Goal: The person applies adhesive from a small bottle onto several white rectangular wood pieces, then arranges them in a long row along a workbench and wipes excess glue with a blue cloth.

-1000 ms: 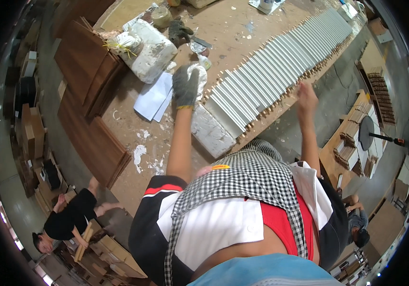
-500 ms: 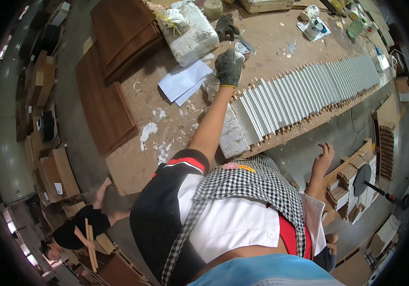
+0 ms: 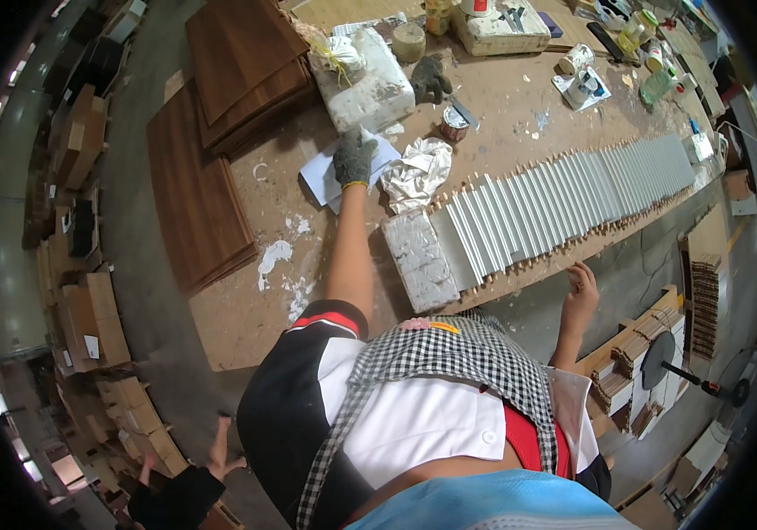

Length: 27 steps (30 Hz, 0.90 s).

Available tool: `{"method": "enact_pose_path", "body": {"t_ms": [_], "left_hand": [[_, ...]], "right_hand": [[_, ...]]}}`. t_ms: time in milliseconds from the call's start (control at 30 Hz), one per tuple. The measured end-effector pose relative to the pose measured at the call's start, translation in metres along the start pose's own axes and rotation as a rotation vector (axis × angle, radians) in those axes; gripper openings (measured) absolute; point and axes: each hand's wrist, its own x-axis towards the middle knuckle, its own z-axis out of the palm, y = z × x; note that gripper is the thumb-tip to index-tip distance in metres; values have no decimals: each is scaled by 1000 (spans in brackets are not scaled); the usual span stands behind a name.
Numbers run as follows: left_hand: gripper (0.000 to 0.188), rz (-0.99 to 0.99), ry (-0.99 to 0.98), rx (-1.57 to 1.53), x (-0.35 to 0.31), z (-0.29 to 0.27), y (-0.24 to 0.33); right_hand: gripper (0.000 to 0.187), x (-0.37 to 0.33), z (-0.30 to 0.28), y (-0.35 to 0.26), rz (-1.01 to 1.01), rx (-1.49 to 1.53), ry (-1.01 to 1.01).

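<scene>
Hands are well apart: the gloved left hand (image 3: pixel 355 162) is over pale papers (image 3: pixel 317 183), a small white thing (image 3: pixel 360 135) at its fingertips, though whether they grip it I cannot tell. Bare, with fingers loosely bent, the right hand (image 3: pixel 581 291) is just off the near edge of the surface (image 3: pixel 237 331). Those papers lie inward from its left edge, between brown boards (image 3: pixel 191 190) and a crumpled white sheet (image 3: pixel 418 174). Silvery strips (image 3: pixel 564 206) line the near edge, rightward from a whitish block (image 3: pixel 418 259).
</scene>
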Motion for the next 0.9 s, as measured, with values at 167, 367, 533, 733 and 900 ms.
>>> {"method": "enact_pose_path", "body": {"t_ms": [167, 367, 533, 733, 900], "left_hand": [[55, -171, -177, -12, -12, -4, 3], [46, -103, -130, 72, -17, -3, -3], [45, 1, 52, 172, -27, -22, 13], [39, 316, 322, 176, -32, -16, 52], [45, 623, -128, -246, -47, 35, 135]], "right_hand": [[32, 2, 9, -3, 1, 13, 24], [33, 3, 9, -15, 36, 70, -30], [32, 0, 7, -14, -127, 6, 33], [39, -6, 7, -21, -44, -40, 73], [37, -1, 46, 6, 27, 26, 249]]}}
